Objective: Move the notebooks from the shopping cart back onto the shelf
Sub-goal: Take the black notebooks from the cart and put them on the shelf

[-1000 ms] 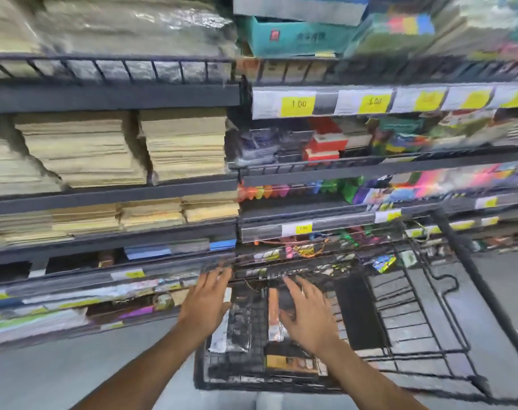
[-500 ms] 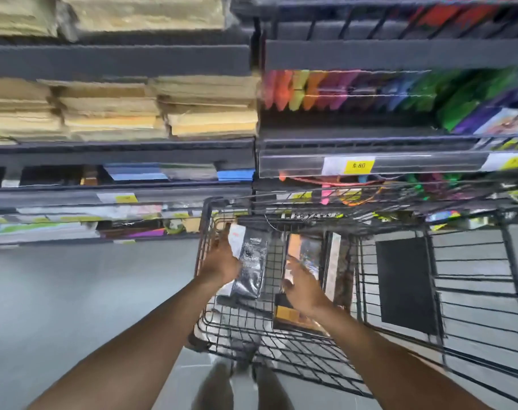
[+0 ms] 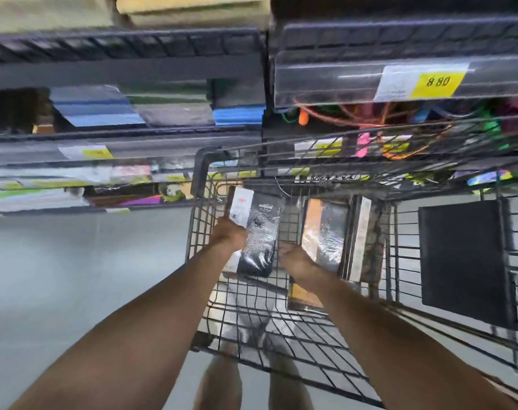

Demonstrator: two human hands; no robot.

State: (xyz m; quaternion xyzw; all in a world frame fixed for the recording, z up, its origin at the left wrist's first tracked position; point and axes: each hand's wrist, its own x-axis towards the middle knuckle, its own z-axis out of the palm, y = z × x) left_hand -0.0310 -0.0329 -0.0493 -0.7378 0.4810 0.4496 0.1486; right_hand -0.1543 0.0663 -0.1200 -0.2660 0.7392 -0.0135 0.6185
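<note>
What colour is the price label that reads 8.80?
Yellow, with a white part to its left, on the price label; the head view shows it.

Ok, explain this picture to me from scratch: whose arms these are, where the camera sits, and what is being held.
No machine here: a person wears a wide-angle camera on the head, looking down at their own bare arms. They reach into a wire shopping cart in front of store shelves of stationery. The left hand grips a dark plastic-wrapped notebook, raised on end. The right hand is beside it, on an orange-edged wrapped notebook; how firmly is unclear. More notebooks stand in the cart.
</note>
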